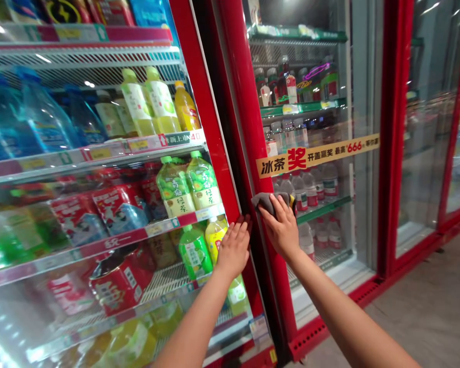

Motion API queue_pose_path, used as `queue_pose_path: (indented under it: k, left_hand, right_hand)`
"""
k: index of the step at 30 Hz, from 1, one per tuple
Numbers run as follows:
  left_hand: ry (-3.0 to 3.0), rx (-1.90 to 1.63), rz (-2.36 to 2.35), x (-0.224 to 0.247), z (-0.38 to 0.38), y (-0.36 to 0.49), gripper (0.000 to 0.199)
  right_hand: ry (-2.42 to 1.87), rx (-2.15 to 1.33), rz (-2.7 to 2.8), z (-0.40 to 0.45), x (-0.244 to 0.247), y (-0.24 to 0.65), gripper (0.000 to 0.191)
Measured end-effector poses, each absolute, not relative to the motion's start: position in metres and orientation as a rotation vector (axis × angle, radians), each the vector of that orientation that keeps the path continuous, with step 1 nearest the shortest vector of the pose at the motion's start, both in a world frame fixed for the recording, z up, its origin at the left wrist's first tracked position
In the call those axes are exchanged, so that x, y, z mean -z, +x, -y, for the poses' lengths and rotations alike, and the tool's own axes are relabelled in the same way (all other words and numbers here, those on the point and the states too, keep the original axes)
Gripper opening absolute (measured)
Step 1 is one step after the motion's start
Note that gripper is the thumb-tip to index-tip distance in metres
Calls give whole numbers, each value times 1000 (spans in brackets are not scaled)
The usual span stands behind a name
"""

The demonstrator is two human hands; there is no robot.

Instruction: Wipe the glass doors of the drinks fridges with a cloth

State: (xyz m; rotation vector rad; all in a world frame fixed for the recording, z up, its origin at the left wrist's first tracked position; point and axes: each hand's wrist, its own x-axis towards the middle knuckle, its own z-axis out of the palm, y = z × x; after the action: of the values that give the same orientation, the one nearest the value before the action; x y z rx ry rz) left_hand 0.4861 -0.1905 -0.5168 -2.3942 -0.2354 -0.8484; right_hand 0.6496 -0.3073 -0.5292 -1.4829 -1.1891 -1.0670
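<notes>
My left hand (234, 248) lies flat with its fingers spread against the red frame of the left cooler door (210, 128), next to the black rubber seal (242, 204) between the doors. My right hand (279, 226) presses a crumpled grey cloth (267, 203) against the red frame of the right glass door (258, 153). The cloth is bunched under my fingers, and part of it touches the glass. Both forearms reach forward from the bottom of the view.
Behind the glass, shelves hold green tea bottles (175, 186), blue water jugs (44, 115) and red-labelled drink packs (118, 281). A yellow-and-red sticker strip (318, 156) crosses the right door. More red-framed doors (393, 138) stand to the right, above a grey floor (417, 301).
</notes>
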Motion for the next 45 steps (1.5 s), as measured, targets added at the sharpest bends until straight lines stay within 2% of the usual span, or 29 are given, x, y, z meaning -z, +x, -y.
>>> queue_pose_path:
  k: [4,11,17,19,22,25,30,36,42,45]
  left_hand:
    - [-2393,831,204,517,190,484,73]
    - [-2464,797,117,519,180,485,67]
    - [-2437,853,106,517,181,487,80]
    - [-2425,901,95,519,182,488,83]
    - [-2400,1035,125,528,188,494,83]
    - [-2361,1152,126,542,195,502,80]
    - [-2337,1146,-75,565,200,514,70]
    - [-2360,1131,-130,588,208,528,65]
    - [-2380,1127,-77,648,222,545,66]
    - [-2425,1122,1,682,235,549,69]
  right_hand:
    - [-1547,1020,1334,319,578,642,57]
    - [-1555,1046,1166,316,544,655,63]
    - [-1721,1086,1376,328,636,633,57]
    - [-1739,1095,1391,329,646,634,55]
    - [-1715,1104,1322,326,634,643,55]
    - [-1703,1153,1345,325,643,650,53]
    - [-1686,1252,1664,340,703,664,50]
    - [-1582,1300,1496,341,709,696,38]
    - [-1293,1405,1983,361,765,721,26]
    - [-1243,1364,2092,366,775,732,25]
